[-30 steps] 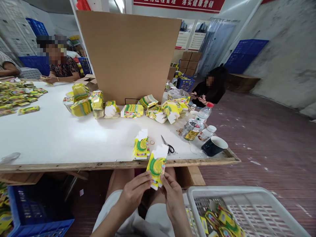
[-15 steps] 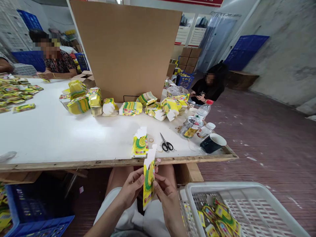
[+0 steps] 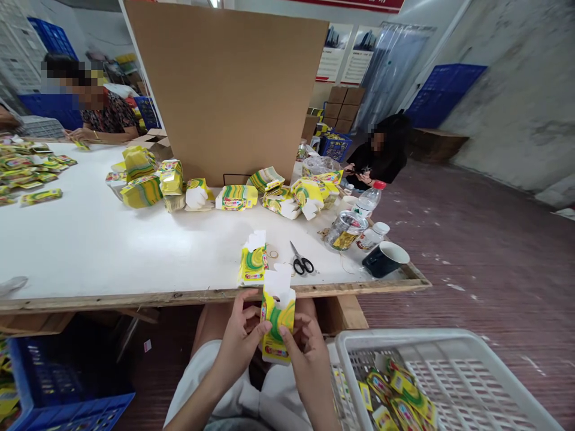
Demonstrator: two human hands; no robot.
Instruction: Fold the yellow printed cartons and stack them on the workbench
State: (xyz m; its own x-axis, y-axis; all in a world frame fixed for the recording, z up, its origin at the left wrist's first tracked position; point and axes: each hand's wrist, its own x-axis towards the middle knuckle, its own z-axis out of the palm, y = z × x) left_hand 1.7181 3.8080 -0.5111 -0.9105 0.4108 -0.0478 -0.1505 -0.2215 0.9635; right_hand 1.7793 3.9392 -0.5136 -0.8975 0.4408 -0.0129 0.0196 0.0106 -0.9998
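Note:
A small yellow and green carton (image 3: 278, 320) is held upright between my two hands over my lap, its white top flaps sticking up. My left hand (image 3: 245, 335) grips its left edge, thumb on the front. On the right edge my right hand (image 3: 308, 344) pinches it, thumb also across the front; the fingers behind the carton are partly hidden. Just beyond, a stack of flat matching cartons (image 3: 253, 263) lies at the table's front edge. Black-handled scissors (image 3: 302, 260) and a rubber band (image 3: 274, 254) rest to the right of that stack.
Bundles of flat cartons (image 3: 236, 197) line the table before a tall cardboard sheet (image 3: 229, 90). A dark mug (image 3: 381, 261), a clear jar (image 3: 345, 232) and bottles stand at the right corner. A white basket (image 3: 449, 338) holding packs is at my right, a blue crate (image 3: 81, 404) at left. Two people sit beyond.
The carton has turned from nearly edge-on to show its broad front face, and its body looks wider. Both hands still hold it, with my left fingers lifted a little higher.

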